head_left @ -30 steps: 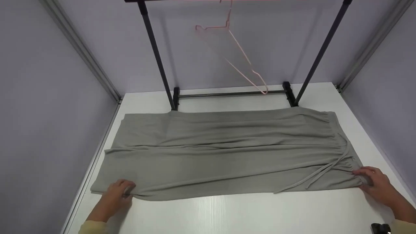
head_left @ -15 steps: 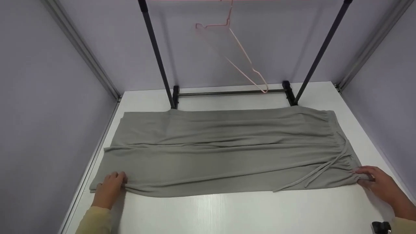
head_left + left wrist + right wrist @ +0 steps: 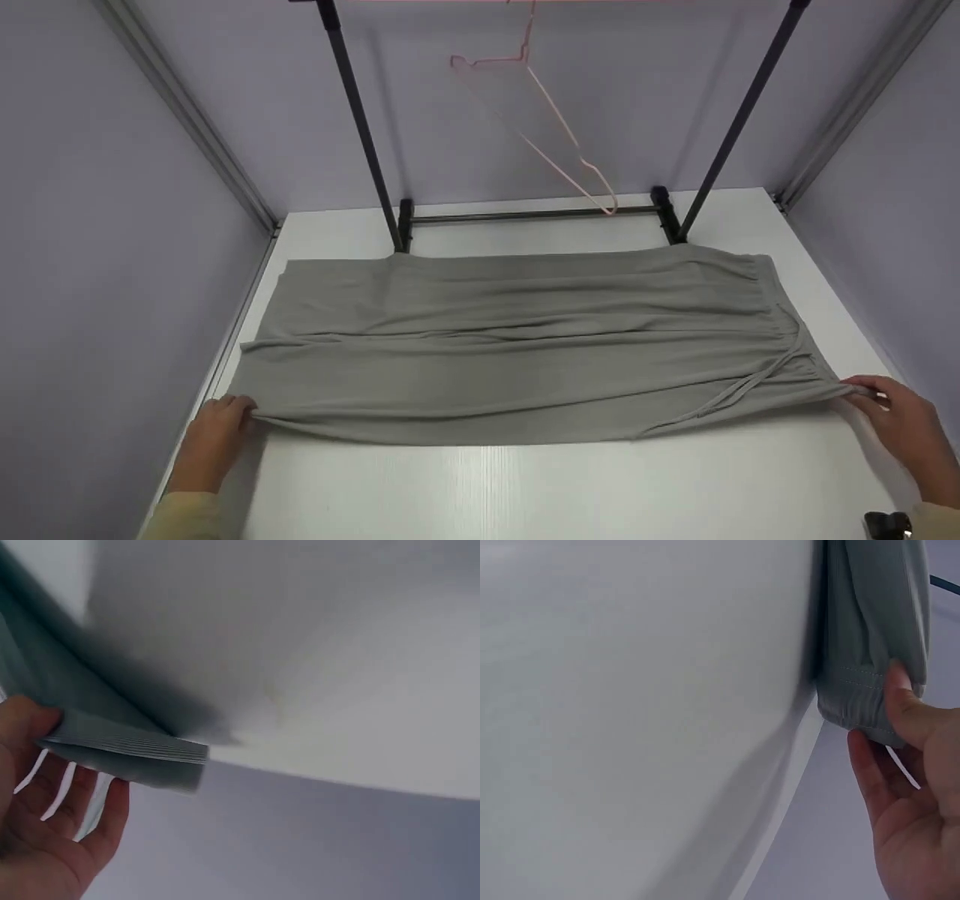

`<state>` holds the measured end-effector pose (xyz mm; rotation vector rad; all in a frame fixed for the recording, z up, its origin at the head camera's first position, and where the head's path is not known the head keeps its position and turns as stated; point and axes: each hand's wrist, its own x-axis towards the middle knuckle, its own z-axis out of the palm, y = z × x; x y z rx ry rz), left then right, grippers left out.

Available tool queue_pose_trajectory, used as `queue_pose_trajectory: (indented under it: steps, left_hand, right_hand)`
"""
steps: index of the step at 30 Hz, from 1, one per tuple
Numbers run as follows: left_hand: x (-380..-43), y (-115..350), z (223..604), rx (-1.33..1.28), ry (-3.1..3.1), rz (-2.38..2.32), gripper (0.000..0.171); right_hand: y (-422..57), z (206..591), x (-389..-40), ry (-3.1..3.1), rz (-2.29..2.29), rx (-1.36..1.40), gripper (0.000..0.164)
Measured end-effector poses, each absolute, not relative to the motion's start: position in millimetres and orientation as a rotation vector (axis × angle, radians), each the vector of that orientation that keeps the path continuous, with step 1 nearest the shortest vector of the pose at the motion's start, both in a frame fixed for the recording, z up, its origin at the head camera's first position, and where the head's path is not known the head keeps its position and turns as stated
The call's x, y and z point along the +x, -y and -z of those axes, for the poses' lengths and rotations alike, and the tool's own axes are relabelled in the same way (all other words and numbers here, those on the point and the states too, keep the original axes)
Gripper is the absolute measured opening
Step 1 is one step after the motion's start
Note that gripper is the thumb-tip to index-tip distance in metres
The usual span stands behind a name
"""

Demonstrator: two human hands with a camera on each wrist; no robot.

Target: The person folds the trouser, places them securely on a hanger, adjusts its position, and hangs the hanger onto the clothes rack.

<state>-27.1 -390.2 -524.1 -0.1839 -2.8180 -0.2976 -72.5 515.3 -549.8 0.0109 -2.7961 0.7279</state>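
Grey trousers with a gathered waistband and a drawstring lie sideways across the white table, legs to the left and waist to the right. My left hand pinches the near corner of the leg hem, and the left wrist view shows the stitched hem between thumb and fingers. At the other end my right hand pinches the near end of the waistband. The near edge is raised a little off the table at the right.
Behind the trousers stands a black rack with two slanted posts and a low crossbar. A pink hanger hangs from it. Grey panels enclose the sides and back. A small black object lies at the lower right of the table.
My left hand has slid left along the near edge to the hem corner and grips it. My right hand has moved slightly right and lifted the waistband's near end.
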Motion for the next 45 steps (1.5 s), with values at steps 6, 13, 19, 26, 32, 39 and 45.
queue_pose_trajectory:
  steps: [6,13,19,26,32,39,45]
  left_hand:
    - [-32,395,508,-0.248,2.674,0.378,0.035]
    - [-36,399,492,-0.237,2.575,0.406,0.036]
    - [-43,400,481,-0.167,2.558,0.457,0.024]
    - [-49,405,467,-0.144,2.544,0.475,0.023]
    - [-61,410,449,-0.115,2.575,0.520,0.025]
    - [-76,414,429,-0.072,2.653,0.568,0.021]
    - [-91,423,413,-0.031,2.750,0.591,0.018]
  right_hand:
    - [-515,538,-72,2.633,-0.889,0.019,0.020]
    - [-518,523,-83,2.507,-0.993,0.060,0.017]
    - [-520,515,-92,2.509,-1.097,-0.033,0.020]
    - [-518,505,-99,2.359,-1.334,0.076,0.019]
    - [-521,495,-115,2.333,-1.366,0.000,0.017]
    - [-513,478,-136,2.370,-1.329,-0.092,0.016]
    - [-511,464,-154,2.309,-1.392,-0.143,0.016]
